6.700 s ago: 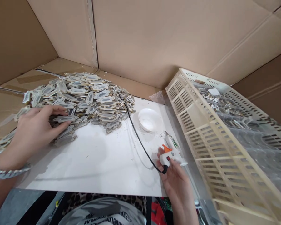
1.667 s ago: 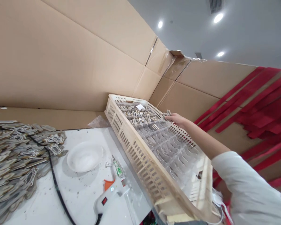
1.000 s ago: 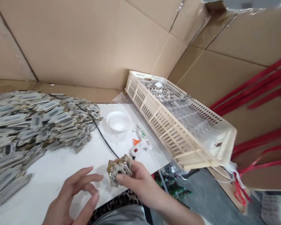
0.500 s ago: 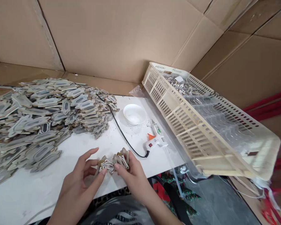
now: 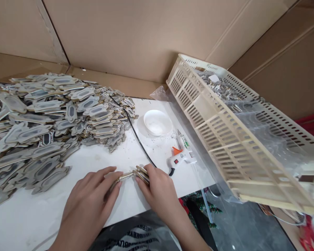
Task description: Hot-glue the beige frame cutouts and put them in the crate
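Note:
Over the front of the white table (image 5: 104, 161), my left hand (image 5: 90, 197) pinches the end of a small ornate-edged plaque (image 5: 126, 175), seen nearly edge-on. My right hand (image 5: 159, 190) closes round a few stacked plaques (image 5: 142, 174) of the same sort, thumb below and fingers above. The two lots of plaques meet, or nearly meet, between my hands; contact is hard to tell. To the left lies a large heap of grey plaques (image 5: 47, 130) with scalloped outlines, many with a darker oval centre.
A white glue gun (image 5: 181, 158) with an orange trigger lies to the right, its black cord (image 5: 141, 143) running to the heap. Behind it are a white bowl (image 5: 157, 123) and a clear plastic scrap (image 5: 159, 93). A cream slatted crate (image 5: 211, 129) holds metal bits and clear plastic.
The plaques have tipped from showing their patterned faces to lying edge-on. My left fingers have closed in around theirs. The view has shifted slightly, moving the crate right.

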{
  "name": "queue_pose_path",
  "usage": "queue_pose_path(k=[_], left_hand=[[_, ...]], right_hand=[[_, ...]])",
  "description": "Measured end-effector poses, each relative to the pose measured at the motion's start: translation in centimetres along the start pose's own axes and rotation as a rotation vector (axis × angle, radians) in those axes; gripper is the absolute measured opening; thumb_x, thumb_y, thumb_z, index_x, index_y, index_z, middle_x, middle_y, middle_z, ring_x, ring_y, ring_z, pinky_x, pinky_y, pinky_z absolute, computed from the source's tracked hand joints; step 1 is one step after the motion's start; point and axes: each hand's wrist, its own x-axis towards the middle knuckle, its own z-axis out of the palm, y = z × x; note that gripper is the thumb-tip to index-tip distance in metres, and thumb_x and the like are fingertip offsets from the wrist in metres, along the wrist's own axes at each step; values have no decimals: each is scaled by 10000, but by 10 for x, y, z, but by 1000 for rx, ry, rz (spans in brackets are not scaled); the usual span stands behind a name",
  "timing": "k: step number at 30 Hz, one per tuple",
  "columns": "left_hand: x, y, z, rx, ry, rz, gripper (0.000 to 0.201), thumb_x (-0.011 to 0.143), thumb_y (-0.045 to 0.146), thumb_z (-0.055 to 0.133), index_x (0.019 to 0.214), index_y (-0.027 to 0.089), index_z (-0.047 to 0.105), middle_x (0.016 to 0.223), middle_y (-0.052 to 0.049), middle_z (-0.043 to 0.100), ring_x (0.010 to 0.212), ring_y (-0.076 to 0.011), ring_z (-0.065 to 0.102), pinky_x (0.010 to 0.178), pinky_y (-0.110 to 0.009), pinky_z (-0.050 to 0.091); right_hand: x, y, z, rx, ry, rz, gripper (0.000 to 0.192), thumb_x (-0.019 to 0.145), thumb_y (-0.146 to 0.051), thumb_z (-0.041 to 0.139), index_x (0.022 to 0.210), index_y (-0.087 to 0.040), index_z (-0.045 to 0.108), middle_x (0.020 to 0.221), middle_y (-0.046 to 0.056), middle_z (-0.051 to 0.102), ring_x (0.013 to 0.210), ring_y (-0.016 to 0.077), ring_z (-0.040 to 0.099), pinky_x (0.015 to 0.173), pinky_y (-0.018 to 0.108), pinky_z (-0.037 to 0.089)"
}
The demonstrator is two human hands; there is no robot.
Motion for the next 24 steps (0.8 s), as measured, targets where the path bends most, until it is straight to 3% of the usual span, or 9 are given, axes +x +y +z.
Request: queue_pose_path(k=[5,10,14,20,24], left_hand=[[-5,2,-7,-8,33,94,244,1034,211,474,1143,239,690,979,-16,695,821,-156,631,763,-314,475],[-7,6,-6,24,-30,209,252,1016,110,467,1101,184,692,860,-19,664,731,-150,599,704,-310,462],[-6,13,-2,47,-34,256,235,1022,122,458,1069,158,685,806,-16,637,697,-159,583,686,-332,443],[-8,24,4,112,-29,227,206,1031,196,487,1100,168,679,821,-17,647,690,-175,571,701,-348,436],[-9,30,7,157,0,232,181,1025,221,515,1091,161,672,827,-22,658,703,-184,577,711,-347,444]], right_hand=[[-2,2,5,47,-14,10,179,934,-319,674,1030,-203,577,746,25,763,648,260,746,536,279,395],[-6,0,2,131,113,21,196,1060,-308,421,1102,-181,563,743,30,768,630,242,751,547,283,435],[-9,2,1,68,182,-19,284,1088,-291,315,1103,-182,577,782,41,775,627,221,742,534,281,418],[-14,6,5,-38,264,-90,318,1089,-258,311,997,-204,611,781,43,769,601,190,715,540,274,407],[-16,9,6,-48,240,-80,231,1059,-240,394,1011,-204,618,811,39,767,593,198,703,529,290,410]])
